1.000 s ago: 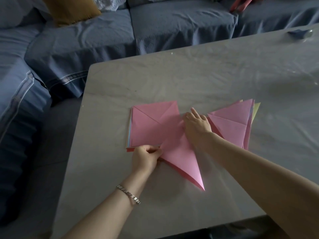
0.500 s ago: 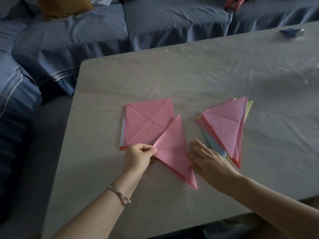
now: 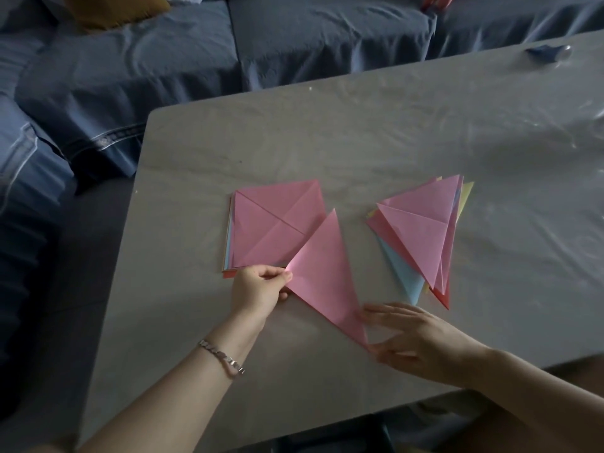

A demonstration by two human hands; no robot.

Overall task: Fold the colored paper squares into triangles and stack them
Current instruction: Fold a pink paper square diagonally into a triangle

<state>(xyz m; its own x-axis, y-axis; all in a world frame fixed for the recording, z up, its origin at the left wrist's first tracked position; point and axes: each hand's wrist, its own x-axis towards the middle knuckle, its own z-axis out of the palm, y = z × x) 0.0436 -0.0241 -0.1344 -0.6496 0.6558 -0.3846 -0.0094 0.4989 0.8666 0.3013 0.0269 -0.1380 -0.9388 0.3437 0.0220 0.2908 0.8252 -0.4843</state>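
Head view. Folded pink paper triangle (image 3: 322,276) lies on grey table (image 3: 359,142) between two piles. Its upper tip overlaps the lower-right corner of the stack of flat coloured paper squares (image 3: 271,223) (top sheet pink w/ diagonal creases). L hand (image 3: 258,289): thumb & fingers curled, pinching the triangle's left corner. R hand (image 3: 415,341): palm down, fingers straight & spread; fingertips (image 3: 371,310) touch the triangle's edge near its lower tip, thumb just below that tip. Stack of folded paper triangles (image 3: 421,237) (pink on top; blue, yellow, red edges showing) sits to the right, apart from the held triangle. Silver link bracelet (image 3: 222,356) on L wrist. Blue fabric sofa (image 3: 163,60) beyond table.
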